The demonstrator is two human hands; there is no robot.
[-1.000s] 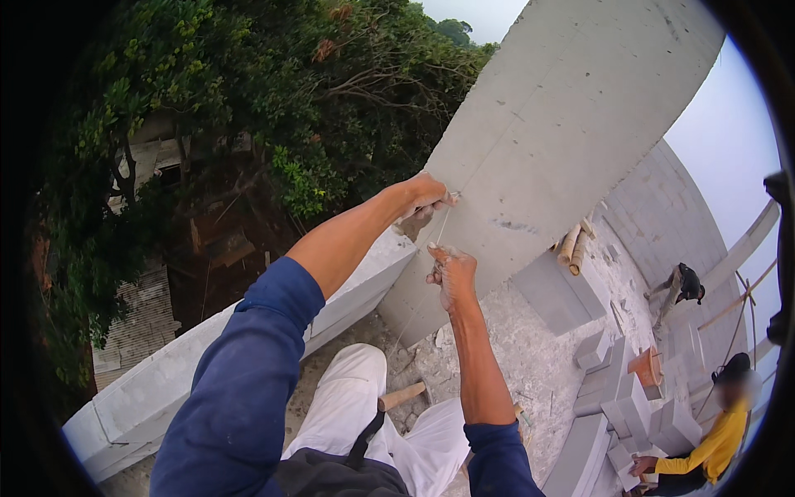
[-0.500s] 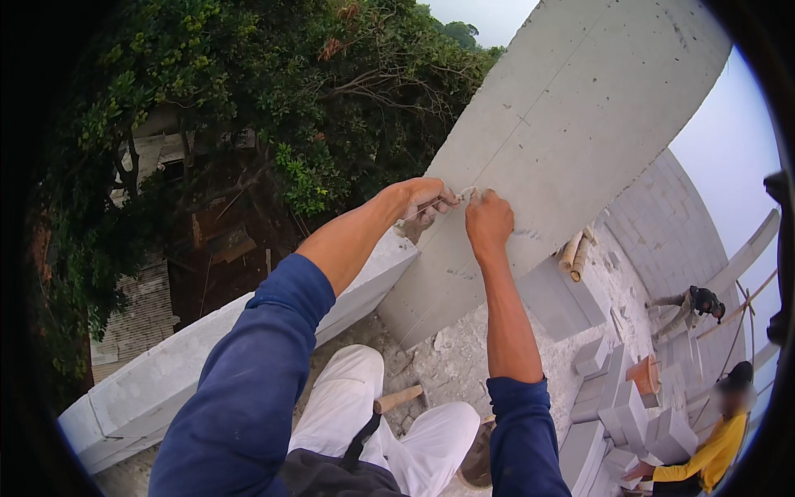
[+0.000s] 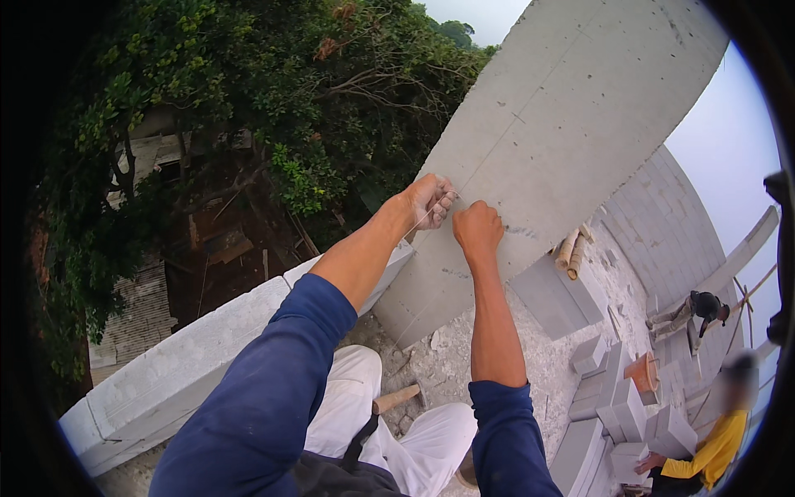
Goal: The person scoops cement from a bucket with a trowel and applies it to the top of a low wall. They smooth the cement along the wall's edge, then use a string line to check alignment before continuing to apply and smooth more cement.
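Grey block wall point(image 3: 571, 124) ahead of me. My left hand point(image 3: 429, 199) and right hand point(image 3: 477, 230) sit side by side against it, each curled and pinching a thin string point(image 3: 480, 170) that runs up across the wall face.

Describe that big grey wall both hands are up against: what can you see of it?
The wall is built of large pale grey blocks that look like lightweight concrete, with thin joints between them and small pits and chips. It rises from a rubble-strewn floor and leans across the picture through the fisheye lens. The left hand and right hand press against it, pinching a thin string along its face.
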